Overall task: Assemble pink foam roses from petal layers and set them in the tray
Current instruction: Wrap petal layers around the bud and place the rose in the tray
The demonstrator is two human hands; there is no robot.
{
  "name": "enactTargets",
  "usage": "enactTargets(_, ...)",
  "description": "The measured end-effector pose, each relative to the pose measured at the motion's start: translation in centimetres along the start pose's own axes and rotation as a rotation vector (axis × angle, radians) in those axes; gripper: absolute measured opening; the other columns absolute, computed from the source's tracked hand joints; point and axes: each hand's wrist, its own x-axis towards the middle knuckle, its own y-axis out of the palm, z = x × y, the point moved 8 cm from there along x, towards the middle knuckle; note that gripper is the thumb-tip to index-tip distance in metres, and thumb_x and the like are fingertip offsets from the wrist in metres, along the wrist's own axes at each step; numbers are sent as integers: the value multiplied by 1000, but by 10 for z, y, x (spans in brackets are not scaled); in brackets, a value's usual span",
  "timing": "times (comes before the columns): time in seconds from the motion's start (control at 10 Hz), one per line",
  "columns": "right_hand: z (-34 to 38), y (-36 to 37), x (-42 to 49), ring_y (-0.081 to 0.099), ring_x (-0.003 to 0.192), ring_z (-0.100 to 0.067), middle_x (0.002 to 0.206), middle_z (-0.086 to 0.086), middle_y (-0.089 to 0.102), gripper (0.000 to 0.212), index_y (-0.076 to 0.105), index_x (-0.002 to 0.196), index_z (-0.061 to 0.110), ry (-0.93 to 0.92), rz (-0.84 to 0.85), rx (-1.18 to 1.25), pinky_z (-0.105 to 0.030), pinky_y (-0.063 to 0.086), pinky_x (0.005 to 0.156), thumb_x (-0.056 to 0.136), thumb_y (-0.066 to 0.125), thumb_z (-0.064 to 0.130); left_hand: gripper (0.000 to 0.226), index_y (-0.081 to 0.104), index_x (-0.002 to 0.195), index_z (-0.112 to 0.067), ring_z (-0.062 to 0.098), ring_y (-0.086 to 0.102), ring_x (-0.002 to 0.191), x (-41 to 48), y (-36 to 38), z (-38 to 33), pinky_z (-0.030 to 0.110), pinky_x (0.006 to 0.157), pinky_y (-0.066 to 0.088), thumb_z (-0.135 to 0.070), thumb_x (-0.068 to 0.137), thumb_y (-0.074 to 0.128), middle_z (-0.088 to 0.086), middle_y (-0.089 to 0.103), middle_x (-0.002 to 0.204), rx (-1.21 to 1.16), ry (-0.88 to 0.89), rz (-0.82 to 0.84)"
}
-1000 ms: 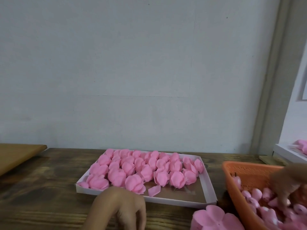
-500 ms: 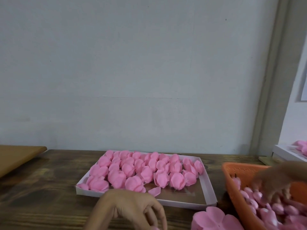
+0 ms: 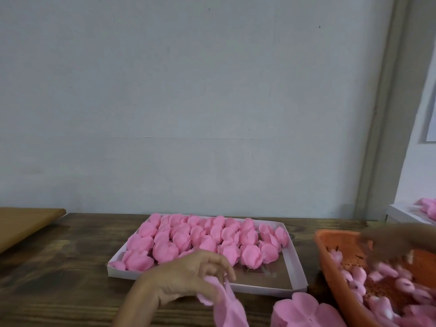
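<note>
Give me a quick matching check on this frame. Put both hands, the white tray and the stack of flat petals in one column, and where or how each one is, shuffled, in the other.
1. left hand
2. right hand
3. white tray
4. petal-layer stack

A. on the table, in front of the tray's near right corner, beside the orange basket
B. filled with rows of pink roses, near right corner bare
C. blurred, over the basket
D. pinching a limp petal layer

Pairs: 1-D, 2-C, 3-B, 4-A
</note>
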Motion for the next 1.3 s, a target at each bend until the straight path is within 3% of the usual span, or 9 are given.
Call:
enactTargets(0.1, -17, -85, -51, 67, 72, -6, 86, 4, 70, 17, 62, 98, 29, 24, 140, -75, -16, 55, 64, 93, 69, 44, 36, 76, 103, -12, 19, 74, 95, 8, -23, 17, 32, 78, 61, 5, 72, 80, 1, 73, 94, -263, 27, -254)
enactTargets(0.2, -17, -120, -46, 61, 58, -8, 74, -1, 72, 21, 67, 93, 20, -31, -53, 185, -19, 47, 50, 91, 76, 38, 27, 75, 100, -2, 32, 76, 98, 16, -44, 38, 38, 70, 63, 14, 79, 74, 16, 71, 107, -514, 45, -538)
enactTargets(0.3, 13, -148, -57, 55, 50, -10, 70, -2, 75, 15, 73, 94, 19, -184, -251, 441, -23, 41, 42, 92, 74, 33, 19, 70, 97, -4, 31, 71, 79, 18, -53, 51, 36, 54, 53, 10, 84, 71, 23, 70, 100, -691, 65, -689)
enactTargets(0.4, 71, -160, -91, 56, 55, -6, 79, -1, 76, 18, 77, 96, 28, -390, -402, 749, -25, 43, 44, 89, 69, 43, 21, 63, 100, -5, 32, 67, 73, 16, -60, 56, 36, 55, 44, 6, 84, 71, 17, 74, 87, -719, 78, -782)
enactTargets(0.5, 149, -140, -119, 61, 62, -7, 85, -2, 75, 19, 77, 102, 34, -599, -323, 988, -23, 47, 49, 88, 69, 45, 26, 65, 97, -8, 27, 69, 74, 14, -65, 59, 36, 60, 49, 12, 81, 69, 10, 70, 82, -689, 84, -883)
enactTargets(0.7, 252, -74, -124, 66, 63, -7, 84, 4, 74, 15, 64, 98, 39, -610, -336, 1118, -19, 46, 52, 89, 76, 41, 36, 71, 104, -20, 30, 76, 85, 12, -67, 56, 40, 69, 60, 6, 80, 76, 10, 76, 103, -704, 79, -1072)
enactTargets(0.8, 267, -52, -119, 66, 68, -1, 83, 19, 68, 16, 61, 104, 38, -584, -532, 973, -17, 48, 57, 91, 70, 41, 38, 72, 109, -25, 32, 74, 99, 10, -65, 53, 48, 83, 62, -1, 81, 81, 9, 75, 113, -702, 92, -1129)
enactTargets(1.1, 255, -18, -97, 65, 86, 0, 103, 25, 65, 33, 57, 102, 61, -505, -616, 1175, -21, 56, 67, 92, 74, 34, 73, 57, 128, -39, 19, 71, 112, -1, -55, 29, 50, 99, 56, 9, 78, 80, -10, 78, 112, -508, 218, -1150)
enactTargets(1.3, 251, -12, -95, 66, 84, -6, 108, 21, 66, 26, 62, 111, 48, -485, -623, 1240, -27, 57, 67, 94, 73, 31, 78, 54, 132, -36, 18, 71, 114, -5, -57, 16, 49, 101, 55, 20, 80, 67, -4, 77, 115, -452, 332, -1139)
